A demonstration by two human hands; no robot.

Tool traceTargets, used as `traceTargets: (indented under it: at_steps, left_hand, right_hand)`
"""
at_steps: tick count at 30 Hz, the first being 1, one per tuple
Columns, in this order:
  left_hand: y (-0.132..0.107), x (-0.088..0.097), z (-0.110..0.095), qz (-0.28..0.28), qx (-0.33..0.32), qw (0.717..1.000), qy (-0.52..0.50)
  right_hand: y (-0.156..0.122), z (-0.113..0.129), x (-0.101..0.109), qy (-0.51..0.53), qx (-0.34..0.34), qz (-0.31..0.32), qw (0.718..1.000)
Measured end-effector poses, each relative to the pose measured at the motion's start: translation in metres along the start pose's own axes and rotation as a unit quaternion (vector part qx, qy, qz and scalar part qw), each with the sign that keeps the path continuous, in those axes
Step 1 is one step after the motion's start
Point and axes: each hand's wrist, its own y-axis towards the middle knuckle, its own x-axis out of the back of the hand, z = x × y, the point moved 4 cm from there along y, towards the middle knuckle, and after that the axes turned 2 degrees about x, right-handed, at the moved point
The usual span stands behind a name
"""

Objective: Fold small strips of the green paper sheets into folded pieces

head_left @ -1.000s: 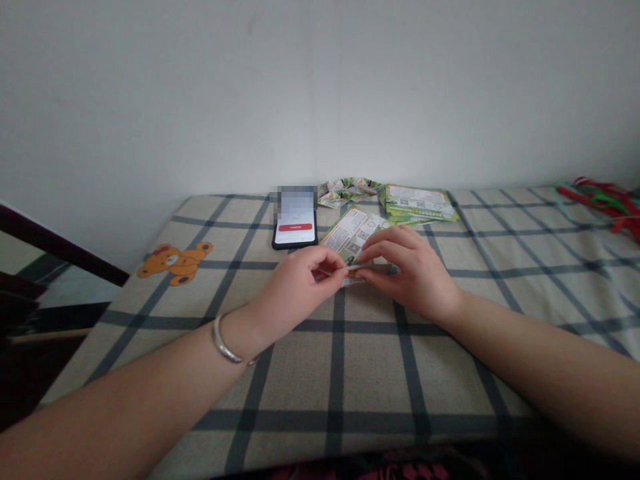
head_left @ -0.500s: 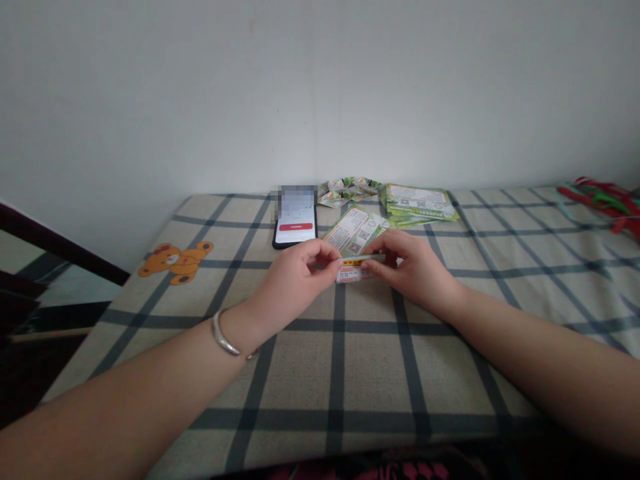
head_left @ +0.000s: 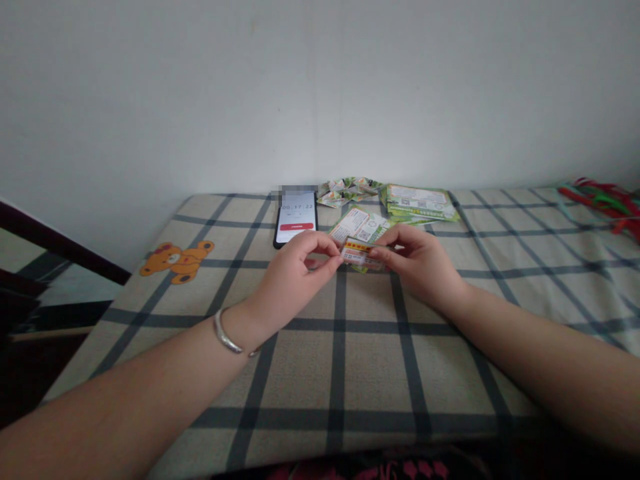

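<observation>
Between my two hands is a small folded printed leaflet (head_left: 356, 253), with a yellow band of lettering on top and white and orange print below. My left hand (head_left: 307, 263) pinches its left end between thumb and fingertips. The right end sits in the grip of my right hand (head_left: 413, 257), thumb pressed on the front; the fingers behind are partly hidden. Just beyond lies a flat green-and-white leaflet (head_left: 356, 223) with a printed code, partly covered by the hands and the folded piece. A silver bracelet circles my left wrist.
A phone (head_left: 296, 217) showing a timer lies behind my left hand. Folded paper pieces (head_left: 345, 191) and a stack of leaflets (head_left: 423, 203) are along the wall. Red and green strips (head_left: 607, 203) lie far right; a bear picture (head_left: 177, 261) is at left on the checked tablecloth (head_left: 300, 380).
The folded leaflet has tilted so that more of its printed front shows, and it has risen slightly in view. Both hands still pinch it. Timer digits now show on the phone.
</observation>
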Motion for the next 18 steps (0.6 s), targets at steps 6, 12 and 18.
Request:
traceTargets:
  at_steps: [6, 12, 18]
  left_hand:
    - [0.001, 0.0024, -0.0008, -0.011, 0.019, 0.999, 0.046]
    - [0.0003, -0.0008, 0.0028, 0.02, 0.05, 0.998, -0.017]
    - [0.001, -0.0014, 0.0071, 0.033, 0.078, 0.995, -0.042]
  right_hand:
    - [0.0, 0.001, 0.0004, 0.017, 0.003, -0.011, 1.0]
    - [-0.0016, 0.0042, -0.0007, -0.004, 0.025, -0.016, 1.0]
    - [-0.0024, 0.0075, 0.0001, -0.04, 0.056, -0.029, 0.997]
